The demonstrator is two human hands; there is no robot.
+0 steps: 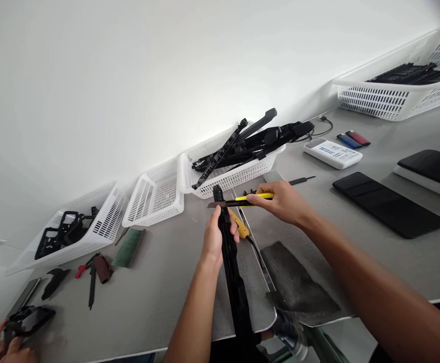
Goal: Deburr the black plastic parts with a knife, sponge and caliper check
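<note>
My left hand (214, 234) is wrapped round a long black plastic strip (232, 267) near its upper end; the strip's lower end runs past the table edge toward me. In my right hand (286, 201) is a yellow and black utility knife (242, 201). Its dark blade lies across the upper end of the strip, close to my left thumb; whether it touches the plastic I cannot tell. Behind the strip, a yellow-handled corded tool (240, 225) rests on the table, its front hidden. A dark cloth or sheet (297, 282) lies below my right forearm.
White baskets with black parts stand at the back: one behind my hands (238, 176), one left (106, 222), one far right (374, 103). A phone (389, 204), a white power bank (333, 153) and lighters (358, 137) lie right. Another person's hands (13, 348) hold a black frame.
</note>
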